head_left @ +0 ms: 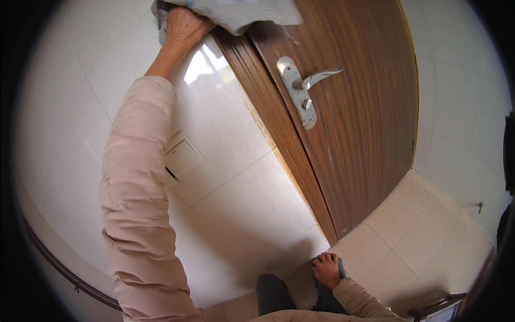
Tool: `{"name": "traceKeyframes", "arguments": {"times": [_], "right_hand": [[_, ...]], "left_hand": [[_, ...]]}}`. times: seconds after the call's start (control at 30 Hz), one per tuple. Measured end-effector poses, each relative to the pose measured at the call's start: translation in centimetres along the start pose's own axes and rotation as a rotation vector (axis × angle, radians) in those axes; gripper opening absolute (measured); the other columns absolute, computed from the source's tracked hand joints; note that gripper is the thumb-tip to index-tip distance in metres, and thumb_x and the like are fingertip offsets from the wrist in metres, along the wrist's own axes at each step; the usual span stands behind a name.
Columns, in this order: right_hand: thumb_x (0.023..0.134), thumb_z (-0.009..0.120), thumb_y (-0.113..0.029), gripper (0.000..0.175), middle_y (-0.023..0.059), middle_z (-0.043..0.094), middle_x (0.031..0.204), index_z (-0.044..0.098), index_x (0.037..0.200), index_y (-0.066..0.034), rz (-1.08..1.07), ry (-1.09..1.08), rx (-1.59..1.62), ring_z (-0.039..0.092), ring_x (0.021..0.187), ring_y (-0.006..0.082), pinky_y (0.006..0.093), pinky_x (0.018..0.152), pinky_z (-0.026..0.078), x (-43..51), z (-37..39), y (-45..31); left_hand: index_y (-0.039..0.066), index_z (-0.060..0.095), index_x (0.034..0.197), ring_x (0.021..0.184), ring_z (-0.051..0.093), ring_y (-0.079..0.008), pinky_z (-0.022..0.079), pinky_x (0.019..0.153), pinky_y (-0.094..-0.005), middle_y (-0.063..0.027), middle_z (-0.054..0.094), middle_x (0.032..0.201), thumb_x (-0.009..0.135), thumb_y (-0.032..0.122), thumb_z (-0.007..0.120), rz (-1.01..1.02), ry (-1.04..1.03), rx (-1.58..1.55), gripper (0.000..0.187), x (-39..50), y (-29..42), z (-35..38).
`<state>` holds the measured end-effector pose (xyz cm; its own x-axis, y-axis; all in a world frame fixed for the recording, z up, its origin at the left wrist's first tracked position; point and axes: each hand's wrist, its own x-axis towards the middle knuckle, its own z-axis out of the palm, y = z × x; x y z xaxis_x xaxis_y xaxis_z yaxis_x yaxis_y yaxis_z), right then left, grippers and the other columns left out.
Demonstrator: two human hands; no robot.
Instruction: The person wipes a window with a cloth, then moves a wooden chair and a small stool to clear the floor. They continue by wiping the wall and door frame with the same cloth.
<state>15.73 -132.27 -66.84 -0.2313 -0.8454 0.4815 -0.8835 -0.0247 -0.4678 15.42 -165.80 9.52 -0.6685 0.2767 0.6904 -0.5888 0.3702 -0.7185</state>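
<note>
At the top of the view my left hand (186,25) grips a light-coloured cloth (245,14) with grey parts. The cloth hangs over the upper edge of the wooden door frame (273,94) and part of the brown wooden door (362,104). My fingertips are hidden behind it. Below the cloth, the door bears a worn metal handle plate (297,92) with a lever handle (322,76) and a small thumb-turn (307,104). Low in the view, my right hand (326,269) rests on my dark-trousered right leg and holds nothing.
Glossy pale tiles cover the wall (241,193) left of the frame. A square cover plate (181,156) sits there, partly behind my left sleeve. Beige floor tiles (386,245) lie at the door's foot. A dark-framed object (438,308) stands at the lower right; a small hook (480,207) juts from the right wall.
</note>
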Motion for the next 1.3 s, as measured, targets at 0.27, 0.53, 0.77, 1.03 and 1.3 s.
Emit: {"name": "traceKeyframes", "arguments": {"times": [0.27,0.53,0.77,1.03,1.3], "right_hand": [[0.075,0.071,-0.018,0.020,0.0095,0.060,0.105,0.068,0.093,-0.0093,-0.008,-0.020,-0.020,0.051,0.112,0.0293,0.0522,0.100,0.033,0.6,-0.2,-1.1],[0.077,0.071,-0.020,0.019,0.0078,0.061,0.107,0.068,0.093,-0.0091,0.013,0.029,-0.045,0.051,0.113,0.0280,0.0506,0.100,0.034,0.3,0.0,0.0],[0.078,0.071,-0.021,0.019,0.0075,0.061,0.103,0.071,0.093,-0.0103,-0.018,0.014,-0.046,0.052,0.110,0.0283,0.0499,0.099,0.034,0.2,0.1,0.1],[0.077,0.072,-0.022,0.021,0.0076,0.061,0.104,0.070,0.094,-0.0105,0.011,0.008,-0.040,0.051,0.111,0.0281,0.0509,0.098,0.034,0.3,0.4,0.3],[0.076,0.072,-0.022,0.021,0.0094,0.059,0.106,0.069,0.092,-0.0097,0.036,-0.021,-0.036,0.049,0.111,0.0294,0.0528,0.099,0.032,0.4,0.9,0.5]], "left_hand": [[-0.003,0.068,0.099,0.099,0.062,-0.0438,0.051,0.087,-0.0445,-0.0255,0.066,0.105,0.067,0.019,0.078,0.017,0.142,-0.513,0.040,-6.2,9.2,-2.8],[-0.001,0.070,0.088,0.090,0.066,-0.0381,0.055,0.079,-0.0437,-0.0236,0.068,0.099,0.073,0.014,0.064,0.323,-0.727,-0.390,0.022,-13.0,17.6,-5.4],[0.008,0.068,0.098,0.111,0.054,-0.0246,0.041,0.100,-0.0426,-0.0070,0.064,0.104,0.081,0.023,0.063,0.448,-0.154,-0.083,0.023,-7.1,6.7,-8.0],[-0.006,0.072,0.084,0.098,0.061,-0.0386,0.048,0.091,-0.0454,-0.0242,0.068,0.093,0.085,0.023,0.062,-0.242,0.003,0.435,0.031,-3.4,-4.8,-11.0],[0.002,0.065,0.112,0.108,0.058,-0.0379,0.045,0.095,-0.0429,-0.0188,0.063,0.119,0.071,0.036,0.076,-0.450,0.162,0.420,0.055,-14.0,-20.5,-14.3]]}}
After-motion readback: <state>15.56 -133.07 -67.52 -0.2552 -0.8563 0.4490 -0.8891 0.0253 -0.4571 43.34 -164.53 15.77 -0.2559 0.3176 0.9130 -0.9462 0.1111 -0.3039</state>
